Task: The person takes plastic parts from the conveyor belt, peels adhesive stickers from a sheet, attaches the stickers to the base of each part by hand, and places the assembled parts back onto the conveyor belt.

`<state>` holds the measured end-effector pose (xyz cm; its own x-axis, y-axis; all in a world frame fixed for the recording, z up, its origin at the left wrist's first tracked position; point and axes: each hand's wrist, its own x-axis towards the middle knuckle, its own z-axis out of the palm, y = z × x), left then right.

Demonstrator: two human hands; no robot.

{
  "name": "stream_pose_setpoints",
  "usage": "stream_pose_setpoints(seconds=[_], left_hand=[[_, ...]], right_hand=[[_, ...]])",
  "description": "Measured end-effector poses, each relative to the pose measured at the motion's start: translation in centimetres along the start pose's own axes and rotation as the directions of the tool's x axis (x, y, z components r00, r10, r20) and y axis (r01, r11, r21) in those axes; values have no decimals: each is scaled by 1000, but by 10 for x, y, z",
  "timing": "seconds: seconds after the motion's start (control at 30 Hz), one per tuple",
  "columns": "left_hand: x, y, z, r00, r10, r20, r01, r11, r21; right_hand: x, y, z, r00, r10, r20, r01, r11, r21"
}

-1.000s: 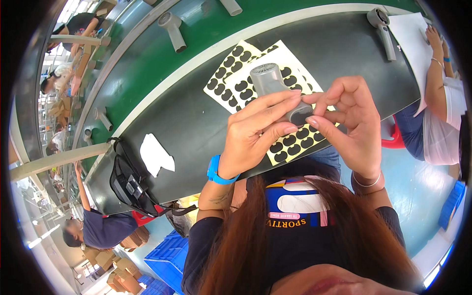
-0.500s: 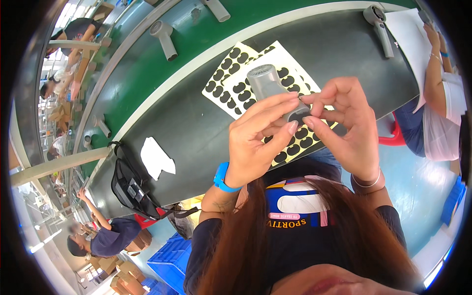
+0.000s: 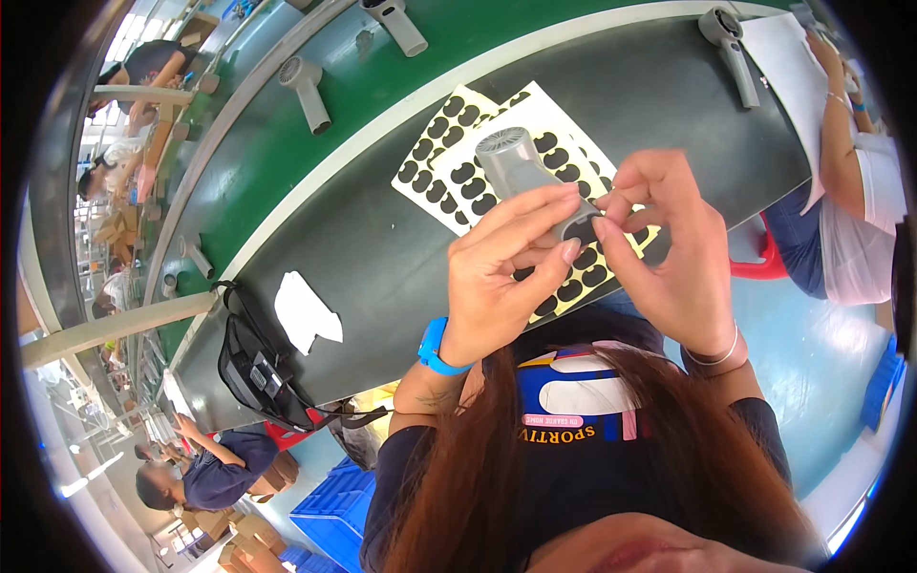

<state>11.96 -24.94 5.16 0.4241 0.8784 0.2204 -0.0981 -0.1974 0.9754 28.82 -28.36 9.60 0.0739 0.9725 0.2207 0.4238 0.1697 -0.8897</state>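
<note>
A dark bench (image 3: 382, 248) is seen curving beside a green belt (image 3: 287, 162), with bare surface left open between the sticker sheets (image 3: 449, 143) and a white paper scrap (image 3: 306, 313). A black bag (image 3: 253, 368) hangs off the near edge. Grey dryers (image 3: 308, 86) lie spaced along the belt. A co-worker's arm (image 3: 841, 143) is cut off at the right rim. A smooth grey dryer (image 3: 521, 167) is held above the sheets, its vented round end up. The handle is gripped by the left hand (image 3: 506, 277); its lower part is hidden by fingers. The right hand (image 3: 673, 248) is pinched closed on a small dark piece (image 3: 585, 229), hard to make out.
</note>
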Motion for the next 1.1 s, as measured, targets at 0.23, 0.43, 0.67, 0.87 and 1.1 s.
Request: stream_pose_setpoints(seconds=[0.23,0.43,0.67,0.87,1.1], left_hand=[[-8,-16,-4,1000,20,16,-15,956,-292],[-17,-15,-19,998,64,15,-61,988,-143],[-17,-3,-85,881,221,-418,-292,950,-114],[55,-13,-128,883,389,-264,-285,889,358],[218,-109,-128,856,513,72,-465,701,540]], right_hand=[[4,13,2,954,53,294,-93,988,124],[20,27,8,919,27,392,-154,942,297],[72,98,87,979,-15,201,63,970,-235],[71,107,115,988,-100,117,135,929,-346],[71,96,115,990,-7,143,51,948,-313]])
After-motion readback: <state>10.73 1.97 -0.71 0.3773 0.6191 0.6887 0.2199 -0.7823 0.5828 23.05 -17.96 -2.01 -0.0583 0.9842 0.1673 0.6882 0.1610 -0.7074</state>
